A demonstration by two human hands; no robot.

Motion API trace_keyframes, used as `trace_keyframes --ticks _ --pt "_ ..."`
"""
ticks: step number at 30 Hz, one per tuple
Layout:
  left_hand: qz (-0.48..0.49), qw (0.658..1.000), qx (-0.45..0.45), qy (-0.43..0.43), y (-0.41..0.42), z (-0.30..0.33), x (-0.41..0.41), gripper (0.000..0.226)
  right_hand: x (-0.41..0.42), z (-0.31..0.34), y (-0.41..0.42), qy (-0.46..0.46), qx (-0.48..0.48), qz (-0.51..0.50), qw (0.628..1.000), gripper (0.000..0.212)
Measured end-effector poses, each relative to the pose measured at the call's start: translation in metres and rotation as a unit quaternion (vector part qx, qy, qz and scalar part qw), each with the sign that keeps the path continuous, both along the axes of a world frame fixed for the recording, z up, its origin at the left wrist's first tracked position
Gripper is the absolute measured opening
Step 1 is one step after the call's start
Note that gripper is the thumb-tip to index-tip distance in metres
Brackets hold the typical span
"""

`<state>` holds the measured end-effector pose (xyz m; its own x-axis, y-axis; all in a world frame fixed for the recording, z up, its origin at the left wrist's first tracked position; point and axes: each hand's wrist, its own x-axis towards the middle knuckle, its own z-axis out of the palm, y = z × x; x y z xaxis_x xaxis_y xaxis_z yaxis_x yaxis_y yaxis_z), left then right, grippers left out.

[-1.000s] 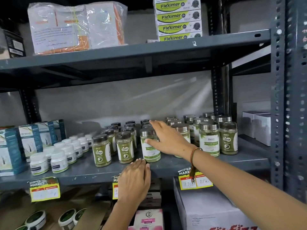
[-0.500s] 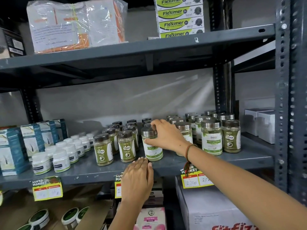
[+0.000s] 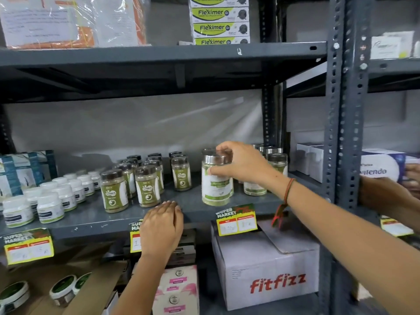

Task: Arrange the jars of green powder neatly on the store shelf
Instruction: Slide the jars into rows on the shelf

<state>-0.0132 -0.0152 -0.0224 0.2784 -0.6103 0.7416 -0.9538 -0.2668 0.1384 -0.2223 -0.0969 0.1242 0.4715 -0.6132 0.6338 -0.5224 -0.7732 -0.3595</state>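
Observation:
My right hand [image 3: 241, 163] grips a jar of green powder [image 3: 216, 188] by its silver lid and upper side; the jar stands near the front edge of the grey middle shelf [image 3: 195, 209]. More silver-lidded jars [image 3: 276, 163] stand behind my wrist at the right. To the left are rows of smaller dark-lidded green powder jars [image 3: 146, 186], one of them [image 3: 181, 172] standing apart. My left hand [image 3: 162, 226] rests flat, fingers together, on the shelf's front lip, holding nothing.
White-lidded tubs [image 3: 48, 206] and blue boxes [image 3: 13, 176] fill the shelf's left end. A Fitfizz carton [image 3: 270, 271] and pink boxes [image 3: 176, 289] sit below. Price tags [image 3: 236, 220] hang on the lip. Another person's arm [image 3: 386, 196] reaches past the right upright post [image 3: 343, 123].
My right hand has drawn the silver-lidded jar rightward and forward, away from the dark-lidded rows. The left hand stays on the shelf lip. The camera has moved closer and turned right.

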Motion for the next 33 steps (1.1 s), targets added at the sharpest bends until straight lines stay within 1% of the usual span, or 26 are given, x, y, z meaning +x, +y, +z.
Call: trace_keyframes --ticks 6,12,14,18,23,33 --pt "-0.009 1.0 0.018 -0.019 0.002 -0.001 0.003 0.044 -0.086 0.015 -0.015 0.044 0.012 -0.102 0.994 0.078" --pt "-0.017 1.0 0.017 -0.014 0.003 -0.001 0.003 0.045 -0.146 0.023 -0.048 0.122 0.022 -0.234 0.964 0.081" --pt "-0.014 1.0 0.019 -0.019 0.003 -0.001 0.003 0.046 -0.151 0.023 -0.055 0.143 0.021 -0.263 0.954 0.078" --pt "-0.009 1.0 0.016 -0.016 0.002 -0.001 0.003 0.046 -0.149 0.021 -0.063 0.167 0.008 -0.312 0.935 0.062" --pt "-0.015 1.0 0.004 -0.01 0.002 -0.003 0.003 0.046 -0.141 0.014 -0.073 0.194 -0.001 -0.341 0.92 0.051" --pt "-0.012 1.0 -0.005 -0.006 0.001 -0.005 0.003 0.047 -0.138 0.013 -0.079 0.233 -0.014 -0.367 0.9 0.055"
